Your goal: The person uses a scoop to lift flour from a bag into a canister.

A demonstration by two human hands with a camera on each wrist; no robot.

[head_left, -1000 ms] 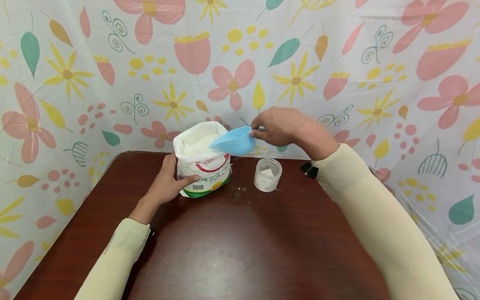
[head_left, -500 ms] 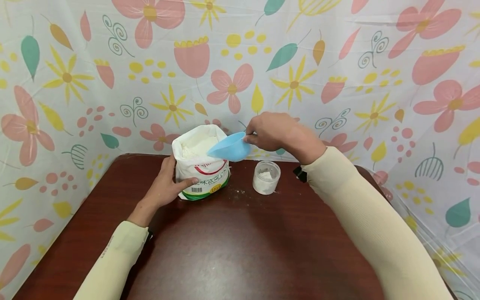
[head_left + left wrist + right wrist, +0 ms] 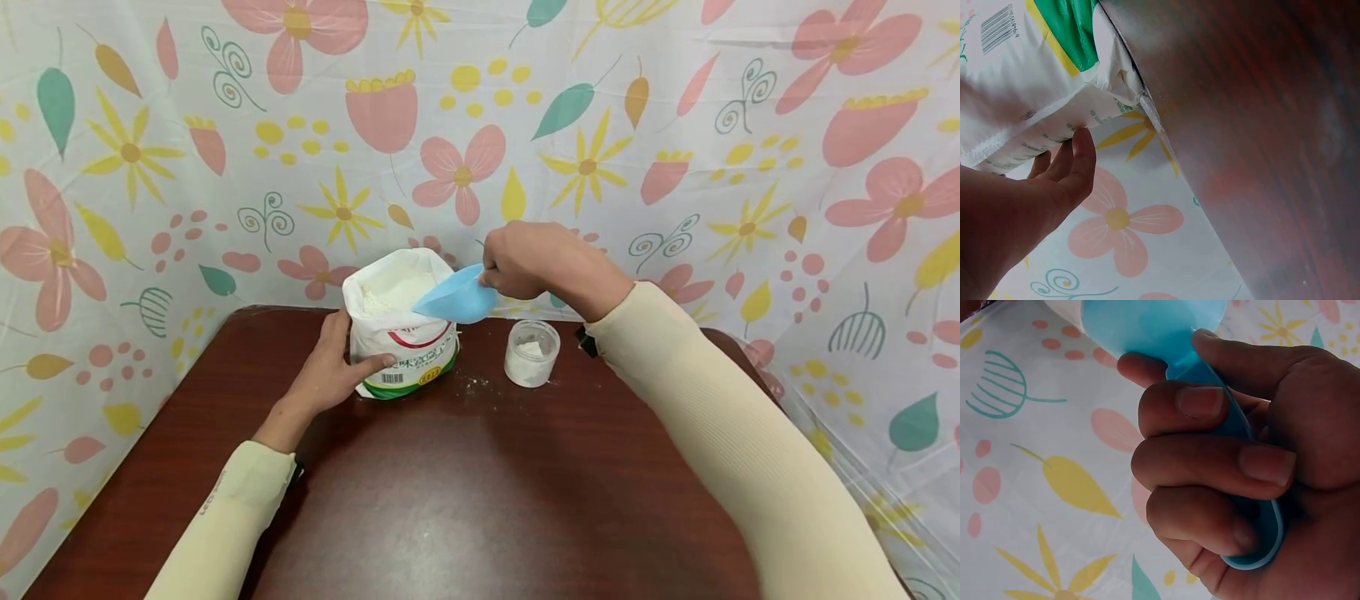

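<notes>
An open white bag of flour [image 3: 405,350] with a green base band stands upright at the back of the table. My left hand [image 3: 333,367] grips its left side, thumb across the front; in the left wrist view the fingers [image 3: 1082,156] press its side panel. My right hand [image 3: 525,260] holds a blue scoop [image 3: 459,296], its tip over the bag's mouth. Seen from the right wrist, curled fingers [image 3: 1204,459] wrap the scoop's handle [image 3: 1200,372], with the thumb near the bowl. The scoop's contents are hidden.
A clear round tub [image 3: 532,354] with white powder inside stands right of the bag, below my right hand. Spilled powder [image 3: 472,383] dots the brown table [image 3: 480,492]. A flowered curtain [image 3: 465,108] hangs right behind the table.
My right hand and the scoop have shifted slightly left and down towards the bag's mouth, and the wrist has turned a little. The left hand and the bag stay in place.
</notes>
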